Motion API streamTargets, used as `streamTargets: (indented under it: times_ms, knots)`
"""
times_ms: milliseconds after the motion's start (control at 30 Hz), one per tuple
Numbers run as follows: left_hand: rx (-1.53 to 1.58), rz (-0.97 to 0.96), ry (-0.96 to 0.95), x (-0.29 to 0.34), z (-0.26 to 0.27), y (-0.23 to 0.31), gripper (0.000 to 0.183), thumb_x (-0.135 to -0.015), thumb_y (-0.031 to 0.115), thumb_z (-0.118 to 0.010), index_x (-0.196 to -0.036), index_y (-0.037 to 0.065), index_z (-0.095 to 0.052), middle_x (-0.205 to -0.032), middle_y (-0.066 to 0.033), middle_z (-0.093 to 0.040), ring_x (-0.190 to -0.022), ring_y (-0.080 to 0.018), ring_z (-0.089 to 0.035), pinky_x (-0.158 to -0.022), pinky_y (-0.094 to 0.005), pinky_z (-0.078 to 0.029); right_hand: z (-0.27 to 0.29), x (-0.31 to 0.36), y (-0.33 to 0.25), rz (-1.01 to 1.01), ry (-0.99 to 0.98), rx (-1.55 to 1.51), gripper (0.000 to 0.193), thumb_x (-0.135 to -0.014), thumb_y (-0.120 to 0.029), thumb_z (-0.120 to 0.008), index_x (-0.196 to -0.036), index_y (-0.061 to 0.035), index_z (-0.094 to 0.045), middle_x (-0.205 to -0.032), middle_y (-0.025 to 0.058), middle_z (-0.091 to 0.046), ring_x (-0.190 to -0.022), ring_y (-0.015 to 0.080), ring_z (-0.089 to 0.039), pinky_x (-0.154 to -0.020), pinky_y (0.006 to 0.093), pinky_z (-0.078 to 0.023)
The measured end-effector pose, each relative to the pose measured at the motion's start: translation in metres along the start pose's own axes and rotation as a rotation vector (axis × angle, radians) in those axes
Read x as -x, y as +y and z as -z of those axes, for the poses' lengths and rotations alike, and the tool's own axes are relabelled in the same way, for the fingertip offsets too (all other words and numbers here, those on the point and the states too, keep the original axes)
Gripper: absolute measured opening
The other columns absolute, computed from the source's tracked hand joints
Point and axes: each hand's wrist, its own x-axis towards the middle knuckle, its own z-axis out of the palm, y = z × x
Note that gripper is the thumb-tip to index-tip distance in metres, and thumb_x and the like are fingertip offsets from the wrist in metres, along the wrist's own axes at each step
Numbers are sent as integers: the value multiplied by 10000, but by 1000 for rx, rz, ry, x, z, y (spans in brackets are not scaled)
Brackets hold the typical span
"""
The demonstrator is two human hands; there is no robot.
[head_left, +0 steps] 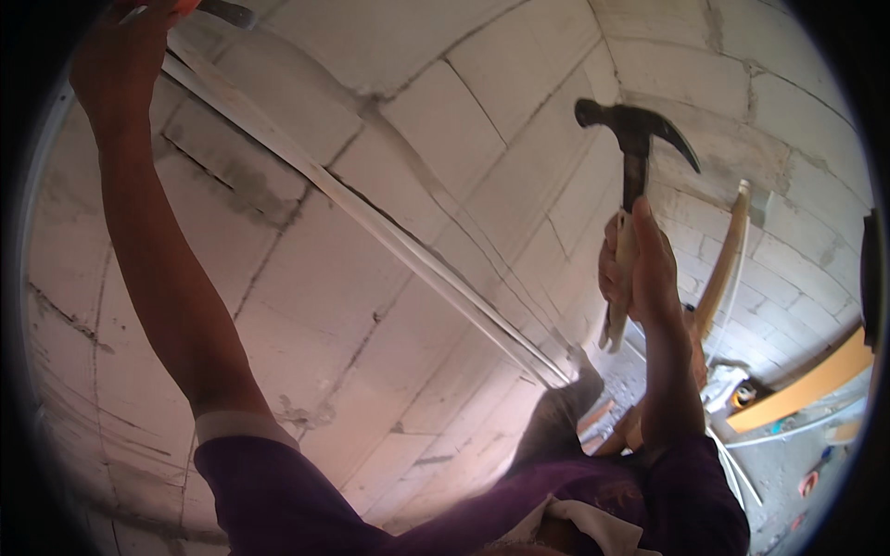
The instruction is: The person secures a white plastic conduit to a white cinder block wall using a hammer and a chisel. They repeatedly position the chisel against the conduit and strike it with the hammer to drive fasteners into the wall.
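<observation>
My right hand [640,269] grips the pale handle of a claw hammer [635,134], its dark steel head raised in front of the block wall. My left hand [120,56] is stretched up to the top left corner, pressed against the upper end of a long white plastic strip [371,218] that runs diagonally down the wall. A dark tool tip [227,13] and something orange show by that hand at the frame's edge; whether the fingers hold them is hidden. Both arms wear purple sleeves.
The wall [445,111] is of large grey-white blocks with rough mortar joints. Lower right, on the floor, lie an orange board [802,385], curved wooden pieces [723,269], white pipes and rubble.
</observation>
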Motion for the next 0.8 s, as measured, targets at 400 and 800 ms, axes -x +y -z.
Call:
streamTargets:
  times_ms: [400,800]
  knots:
    - [202,17,-118,14,-39,53,560,-768,-36,-697,-1315,39,-606,-1144,-150,-693,-1083,-247,-665,-882,-352,-538,4,-6,10,-41,48,53,580,-1031,-628,-404,-808,-107,-522,-558,5,-454,-421,127,-431,-397,284,-346]
    - [592,225,-5,-5,8,73,593,-741,12,-720,-1323,38,-607,-1163,-218,-688,-1033,-387,-696,-888,-429,-549,21,-7,1,102,-32,35,588,-1034,-635,-382,-843,-95,-515,-520,23,-457,-386,139,-432,-380,285,-350]
